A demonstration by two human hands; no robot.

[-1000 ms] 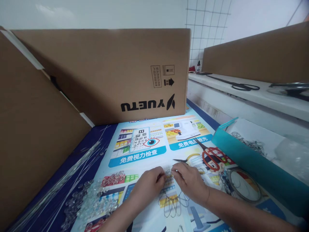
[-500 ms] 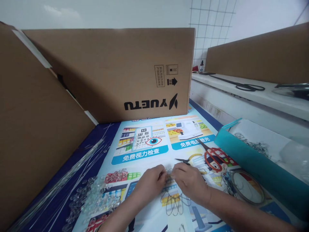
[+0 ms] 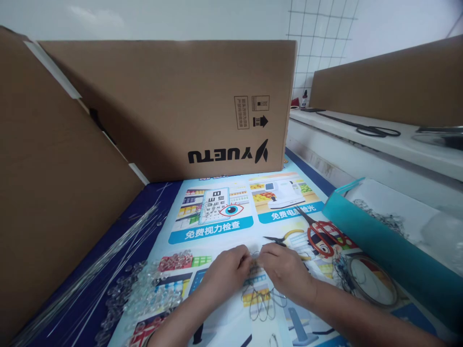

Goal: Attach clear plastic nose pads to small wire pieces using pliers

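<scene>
Over the printed sheet, my left hand [image 3: 231, 267] and my right hand [image 3: 284, 270] are close together, fingers closed in a pinch on thin bent wire. The gripped part is mostly hidden by the fingers. Below them, looped wire [image 3: 263, 308] spreads over the sheet; whether it joins the held part I cannot tell. Just beyond my right hand lie pliers [image 3: 278, 239] with yellow handles. Clear beads [image 3: 152, 291] are heaped to the left of my left hand.
Red-handled scissors [image 3: 323, 241] lie to the right, near a ring-shaped wire coil [image 3: 374, 282]. A teal box [image 3: 383, 250] holds tangled wire pieces. Long straight wires [image 3: 104, 262] lie at left. Cardboard panels [image 3: 162, 106] stand behind. Black scissors [image 3: 369, 127] rest on the ledge.
The whole view has shifted slightly. Both hands keep almost the same position and the same pinch on the wire.
</scene>
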